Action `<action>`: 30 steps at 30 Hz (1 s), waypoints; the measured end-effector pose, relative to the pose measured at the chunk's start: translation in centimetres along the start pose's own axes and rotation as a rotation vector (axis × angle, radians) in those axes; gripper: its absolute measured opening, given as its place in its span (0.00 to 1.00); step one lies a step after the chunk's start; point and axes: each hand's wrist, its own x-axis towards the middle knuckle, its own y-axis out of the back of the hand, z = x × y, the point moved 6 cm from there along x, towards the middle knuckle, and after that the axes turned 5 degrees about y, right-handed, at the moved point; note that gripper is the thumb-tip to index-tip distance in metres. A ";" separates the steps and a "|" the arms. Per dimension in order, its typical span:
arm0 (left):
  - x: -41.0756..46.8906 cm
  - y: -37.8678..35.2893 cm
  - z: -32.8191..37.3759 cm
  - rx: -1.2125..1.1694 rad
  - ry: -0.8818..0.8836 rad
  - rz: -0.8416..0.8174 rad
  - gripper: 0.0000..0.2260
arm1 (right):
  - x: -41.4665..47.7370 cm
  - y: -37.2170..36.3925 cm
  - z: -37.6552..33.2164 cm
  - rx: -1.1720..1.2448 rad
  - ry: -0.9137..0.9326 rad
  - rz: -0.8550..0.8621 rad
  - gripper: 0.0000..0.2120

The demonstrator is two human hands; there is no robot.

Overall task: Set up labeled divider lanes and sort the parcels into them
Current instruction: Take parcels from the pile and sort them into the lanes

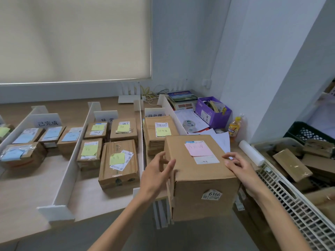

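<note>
I hold a large cardboard box with a pink note on top and a "6166" tag on its front. My left hand is against its left upper edge, my right hand on its right edge. The box hangs over the table's front edge at the near end of the rightmost lane, in front of a parcel with a yellow note. White dividers separate lanes with standing label cards. Blue-note parcels fill the left lane, yellow-note parcels the middle lane.
Right of the lanes lie loose papers, a purple box, a scale, a yellow bottle and a white paper roll. A white slatted basket holding more parcels and a black crate stand at the right.
</note>
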 end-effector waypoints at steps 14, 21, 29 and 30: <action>6.1 -0.2 6.6 -0.629 0.172 -0.267 0.28 | 4.1 0.4 -8.2 0.046 0.380 0.224 0.08; 13.0 4.5 5.9 -0.696 0.215 -0.162 0.26 | 10.5 -4.2 -11.0 0.111 0.496 0.156 0.13; 23.3 12.0 6.6 -0.732 0.107 0.138 0.18 | 24.1 -10.2 -15.7 0.339 0.457 0.061 0.16; 24.6 13.0 6.5 -0.725 0.112 0.172 0.19 | 25.9 -10.6 -15.6 0.339 0.441 0.085 0.15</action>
